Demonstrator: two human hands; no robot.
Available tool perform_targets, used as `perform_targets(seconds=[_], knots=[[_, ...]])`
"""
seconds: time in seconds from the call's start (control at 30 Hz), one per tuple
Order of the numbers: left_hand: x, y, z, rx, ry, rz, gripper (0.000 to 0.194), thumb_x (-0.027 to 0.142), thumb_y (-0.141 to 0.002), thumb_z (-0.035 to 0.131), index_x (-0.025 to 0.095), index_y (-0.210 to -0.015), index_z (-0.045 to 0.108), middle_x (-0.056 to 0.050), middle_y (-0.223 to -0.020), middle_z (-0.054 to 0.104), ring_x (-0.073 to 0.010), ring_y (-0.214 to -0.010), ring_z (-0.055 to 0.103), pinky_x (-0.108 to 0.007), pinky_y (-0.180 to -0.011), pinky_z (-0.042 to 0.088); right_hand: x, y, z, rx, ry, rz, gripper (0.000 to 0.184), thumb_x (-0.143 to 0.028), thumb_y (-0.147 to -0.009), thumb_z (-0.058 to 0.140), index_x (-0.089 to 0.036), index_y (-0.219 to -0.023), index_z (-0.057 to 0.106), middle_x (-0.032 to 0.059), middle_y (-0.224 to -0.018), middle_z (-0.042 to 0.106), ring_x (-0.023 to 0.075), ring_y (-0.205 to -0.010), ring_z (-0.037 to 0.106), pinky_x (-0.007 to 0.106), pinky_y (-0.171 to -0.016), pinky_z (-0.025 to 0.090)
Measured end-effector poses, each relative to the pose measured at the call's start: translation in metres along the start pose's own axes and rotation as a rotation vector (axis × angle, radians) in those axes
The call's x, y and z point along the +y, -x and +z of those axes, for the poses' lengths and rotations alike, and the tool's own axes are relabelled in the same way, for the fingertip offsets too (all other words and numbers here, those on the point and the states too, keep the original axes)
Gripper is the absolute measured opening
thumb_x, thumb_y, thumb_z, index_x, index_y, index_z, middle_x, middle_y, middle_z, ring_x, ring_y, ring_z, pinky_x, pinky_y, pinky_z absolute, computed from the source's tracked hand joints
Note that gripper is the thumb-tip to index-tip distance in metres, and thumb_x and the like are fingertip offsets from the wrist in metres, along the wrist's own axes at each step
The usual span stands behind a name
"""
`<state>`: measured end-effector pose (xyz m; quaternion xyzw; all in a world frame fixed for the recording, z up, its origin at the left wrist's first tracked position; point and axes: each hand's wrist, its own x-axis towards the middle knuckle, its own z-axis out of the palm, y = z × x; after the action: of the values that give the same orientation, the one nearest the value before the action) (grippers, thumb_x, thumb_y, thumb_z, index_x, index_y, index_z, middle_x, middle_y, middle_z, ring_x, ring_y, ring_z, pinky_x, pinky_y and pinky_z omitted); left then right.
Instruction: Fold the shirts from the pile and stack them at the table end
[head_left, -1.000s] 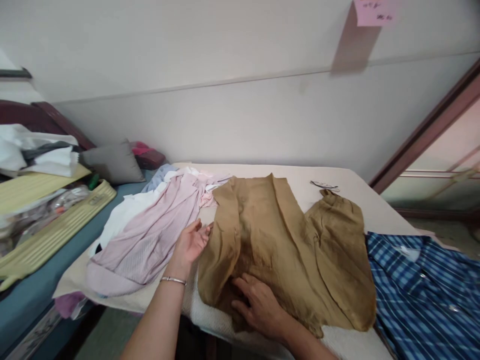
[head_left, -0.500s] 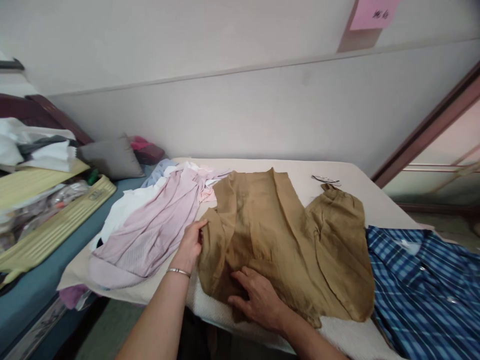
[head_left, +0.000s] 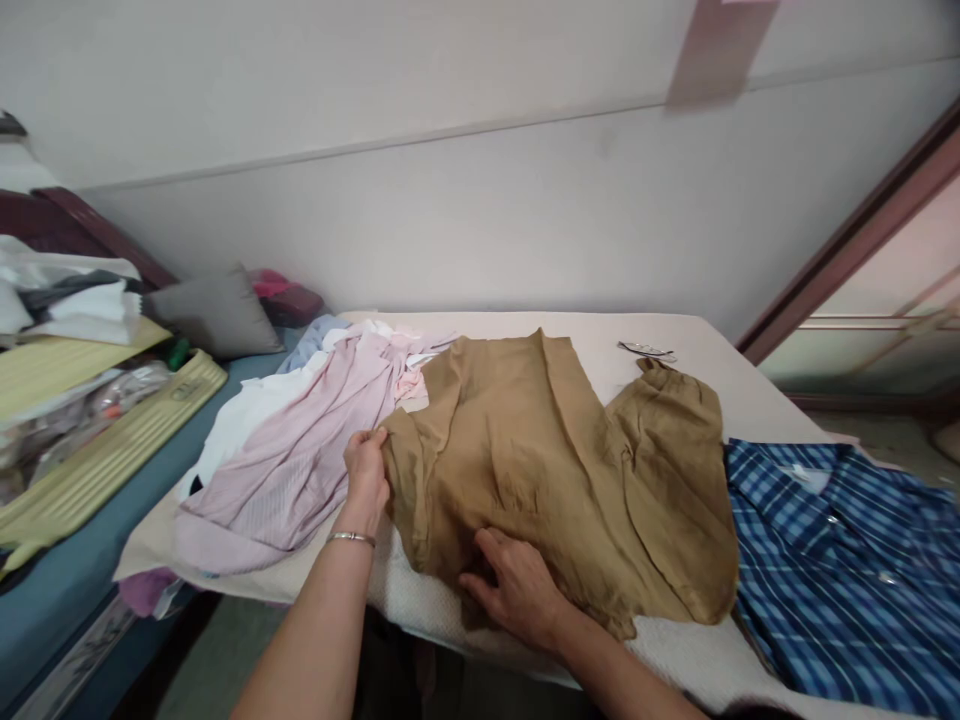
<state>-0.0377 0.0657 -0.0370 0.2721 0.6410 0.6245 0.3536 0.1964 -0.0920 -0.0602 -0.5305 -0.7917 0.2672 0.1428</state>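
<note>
A tan-brown blouse (head_left: 555, 470) lies spread on a pale covered table (head_left: 705, 360). My left hand (head_left: 366, 475), with a thin bangle on the wrist, is closed on the blouse's left edge and holds a fold of it. My right hand (head_left: 517, 585) presses down on the blouse's near hem, fingers curled on the cloth. A pink striped shirt (head_left: 300, 460) lies just left of my left hand, over white and light blue clothes.
A blue plaid shirt (head_left: 847, 560) lies at the table's right end. A small dark-and-white item (head_left: 646, 350) rests near the far edge. To the left stands a blue bed with a yellow-green tray (head_left: 105, 450), a grey pillow (head_left: 214, 315) and piled bedding.
My left hand, open beside the blouse a second ago, has closed on its left edge and pulled it leftward. My right hand stayed pressing the near hem.
</note>
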Motion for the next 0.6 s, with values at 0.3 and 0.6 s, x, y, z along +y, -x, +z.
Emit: perform_targets(seconds=[0.3, 0.6], knots=[[-0.012, -0.004, 0.000, -0.093, -0.045, -0.181, 0.026, 0.042, -0.077, 0.069, 0.018, -0.081, 0.059, 0.004, -0.065, 0.057, -0.0125, -0.062, 0.053, -0.026, -0.066, 0.044, -0.005, 0.003, -0.001, -0.056, 0.117, 0.041, 0.026, -0.045, -0.091, 0.063, -0.021, -0.097, 0.061, 0.0049, -0.091, 0.072, 0.0241, -0.085, 0.067, 0.031, -0.068, 0.036], [-0.020, -0.005, 0.029, -0.289, 0.048, -0.407, 0.026, 0.038, -0.077, 0.076, 0.015, -0.080, 0.066, -0.003, -0.062, 0.066, -0.0173, -0.062, 0.066, -0.031, -0.068, 0.055, 0.002, -0.001, 0.008, -0.006, 0.115, 0.039, 0.023, -0.044, -0.090, 0.065, -0.022, -0.094, 0.061, 0.0009, -0.087, 0.071, 0.0205, -0.082, 0.067, 0.030, -0.066, 0.033]])
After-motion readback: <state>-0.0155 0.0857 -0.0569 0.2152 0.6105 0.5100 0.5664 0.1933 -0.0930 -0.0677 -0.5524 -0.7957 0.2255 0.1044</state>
